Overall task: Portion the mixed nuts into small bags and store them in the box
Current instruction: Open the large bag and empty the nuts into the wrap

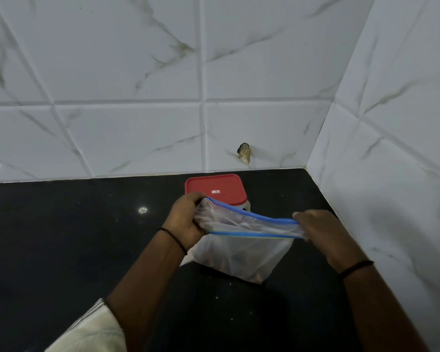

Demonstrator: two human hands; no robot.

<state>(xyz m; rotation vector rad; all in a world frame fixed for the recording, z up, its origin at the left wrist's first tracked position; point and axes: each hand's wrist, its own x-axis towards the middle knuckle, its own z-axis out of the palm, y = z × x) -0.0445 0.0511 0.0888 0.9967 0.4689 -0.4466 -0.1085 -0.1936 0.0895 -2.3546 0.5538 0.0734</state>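
Two grips, left hand [186,219] and right hand [323,232], pinch opposite ends of the bag [241,250] mouth between them.

Head cam, wide, looks fwd/down, prob. close, at counter [61,250] corner.

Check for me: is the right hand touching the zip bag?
Touching. The head view shows the right hand pinching the right end of the blue zip strip on the bag, while the left hand grips the other end.
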